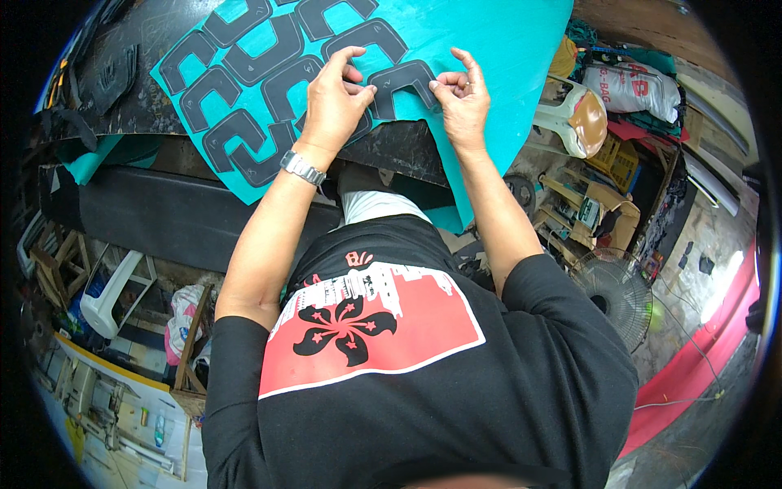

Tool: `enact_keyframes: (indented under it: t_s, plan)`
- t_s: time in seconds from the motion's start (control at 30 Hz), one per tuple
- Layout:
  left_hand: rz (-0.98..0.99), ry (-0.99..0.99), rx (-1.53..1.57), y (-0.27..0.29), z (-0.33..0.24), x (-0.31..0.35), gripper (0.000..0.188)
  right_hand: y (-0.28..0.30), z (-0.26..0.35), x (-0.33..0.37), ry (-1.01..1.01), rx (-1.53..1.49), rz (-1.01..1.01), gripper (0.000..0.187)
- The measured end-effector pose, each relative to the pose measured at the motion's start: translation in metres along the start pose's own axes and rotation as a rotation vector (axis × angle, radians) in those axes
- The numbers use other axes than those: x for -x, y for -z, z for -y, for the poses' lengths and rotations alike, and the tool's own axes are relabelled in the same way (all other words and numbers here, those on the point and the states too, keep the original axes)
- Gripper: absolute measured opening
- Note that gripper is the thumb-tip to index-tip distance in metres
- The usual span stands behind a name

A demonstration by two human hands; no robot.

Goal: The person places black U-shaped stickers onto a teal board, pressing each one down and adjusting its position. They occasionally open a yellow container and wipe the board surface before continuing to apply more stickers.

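Left hand (pixel 336 102): fingers loosely curled, thumb tip at the near edge of a dark U-shaped piece (pixel 402 75); cannot tell whether it grips. Right hand (pixel 464 102): thumb and a fingertip appear to pinch the piece's right corner, index raised. Piece sits between the hands, near the front edge of a teal sheet (pixel 497 49).

Handling, judged by eye: thin, light, bendy; the narrow legs likely flop or twist. Best hold: both outer corners, where the band is broad.

Around it: similar dark cut-outs (pixel 375 33), close-set on the sheet. Sheet looks supple, draped past the edge of a black, scuffed table (pixel 159 102).

Room, right: brown-seated stool (pixel 586 122), white sack (pixel 631 90), floor fan (pixel 615 297). Lower left: white stool (pixel 110 306), wooden frames.
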State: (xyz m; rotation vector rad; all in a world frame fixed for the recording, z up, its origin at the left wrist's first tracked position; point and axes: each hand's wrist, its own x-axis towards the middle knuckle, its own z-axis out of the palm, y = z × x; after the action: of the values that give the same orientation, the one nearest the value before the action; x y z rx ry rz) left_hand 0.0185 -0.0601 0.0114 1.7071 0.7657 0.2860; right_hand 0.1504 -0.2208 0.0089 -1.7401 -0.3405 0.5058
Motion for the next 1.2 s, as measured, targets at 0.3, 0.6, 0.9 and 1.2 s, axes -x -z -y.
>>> enact_keyframes:
  t_s: [0.3, 0.6, 0.9, 1.2]
  plan:
    - [0.000, -0.022, -0.069, -0.001, 0.004, -0.004, 0.055, 0.001, -0.006, -0.003, -0.089, -0.005, 0.002, 0.065]
    - [0.024, -0.181, -0.068, -0.003, 0.004, 0.002, 0.063, -0.002, 0.003, 0.002, 0.192, 0.478, -0.004, 0.073]
    - [0.018, -0.327, 0.064, -0.007, 0.014, 0.011, 0.073, -0.030, 0.049, -0.012, 0.716, 0.829, 0.542, 0.083]
    - [0.048, -0.377, -0.073, 0.001, 0.020, 0.004, 0.046, 0.004, 0.090, -0.010, 0.608, 0.633, 0.311, 0.076]
